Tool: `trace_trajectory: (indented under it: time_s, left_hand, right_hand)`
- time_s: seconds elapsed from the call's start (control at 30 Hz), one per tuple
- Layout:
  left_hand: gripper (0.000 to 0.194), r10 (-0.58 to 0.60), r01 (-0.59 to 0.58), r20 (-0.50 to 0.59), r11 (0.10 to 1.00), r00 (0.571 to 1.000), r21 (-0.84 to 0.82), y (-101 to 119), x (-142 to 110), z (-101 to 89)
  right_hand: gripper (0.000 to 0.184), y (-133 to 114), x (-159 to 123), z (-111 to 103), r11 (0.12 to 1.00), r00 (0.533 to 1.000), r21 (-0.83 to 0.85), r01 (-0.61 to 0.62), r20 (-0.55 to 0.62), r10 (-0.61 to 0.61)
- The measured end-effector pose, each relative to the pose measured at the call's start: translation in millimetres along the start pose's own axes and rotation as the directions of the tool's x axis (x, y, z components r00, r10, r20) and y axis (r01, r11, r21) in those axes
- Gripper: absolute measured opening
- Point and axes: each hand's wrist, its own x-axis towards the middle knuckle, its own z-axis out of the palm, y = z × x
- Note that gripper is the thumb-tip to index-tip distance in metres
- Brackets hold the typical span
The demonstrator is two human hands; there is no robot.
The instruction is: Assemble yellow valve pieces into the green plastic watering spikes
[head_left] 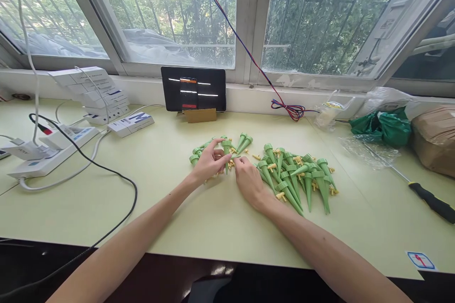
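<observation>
Between the thumb and fingers of my left hand (210, 161) is a green plastic watering spike (226, 150), cap up and tip down. My right hand (250, 181) is beside it, its fingers pinched together near the spike; what they hold, if anything, is hidden. Small yellow valves (256, 156) lie scattered around both hands. To the right of my right hand is a large pile of green spikes (289, 184), several with yellow valves fitted at the cap. More spikes (244, 142) lie behind my hands, and others are partly covered by my left hand.
A tablet (194, 90) leans on a cardboard stand at the back. On the left are stacked white boxes (95, 90), a power strip (57, 151) and a black cable (121, 175). A screwdriver (432, 201), green bag (384, 125) and brown package (435, 139) lie right.
</observation>
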Motion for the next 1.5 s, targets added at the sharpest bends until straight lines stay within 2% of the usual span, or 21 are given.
trace_trajectory:
  time_s: [0.27, 0.5, 0.97, 1.07, 1.27, 1.5]
  left_hand:
    - [0.054, -0.010, 0.010, 0.012, 1.000, 1.000, -0.002, 1.0, -0.9, -1.0]
    - [0.055, 0.013, -0.008, 0.077, 0.998, 0.997, -0.063, 2.5, -2.0, 0.3]
    - [0.055, -0.008, 0.010, 0.055, 0.999, 0.998, -0.038, 2.6, -2.2, 0.6]
    - [0.055, -0.014, 0.015, 0.035, 0.999, 0.999, -0.035, 4.4, -2.5, 1.3]
    - [0.053, -0.010, 0.010, 0.019, 1.000, 1.000, -0.025, 5.3, -2.7, 0.1]
    - [0.047, 0.043, -0.045, 0.050, 0.999, 0.998, 0.031, 0.3, -3.2, -1.2]
  right_hand:
    - [0.030, -4.1, 1.2, -1.6, 0.999, 0.999, -0.039, -0.018, 0.029, 0.019]
    - [0.030, -8.8, 4.2, -4.1, 0.997, 0.996, -0.073, -0.037, 0.081, 0.043]
    - [0.030, -10.8, 2.0, -7.1, 0.994, 0.995, -0.087, -0.063, 0.068, 0.069]
    - [0.029, -7.6, 1.2, -4.5, 0.997, 0.998, -0.047, -0.056, 0.030, 0.057]
    - [0.036, 0.5, -4.6, -5.2, 0.994, 0.992, 0.113, 0.011, -0.128, 0.004]
    - [0.039, 6.3, -6.0, -2.7, 0.957, 0.938, 0.251, 0.144, -0.342, -0.051]
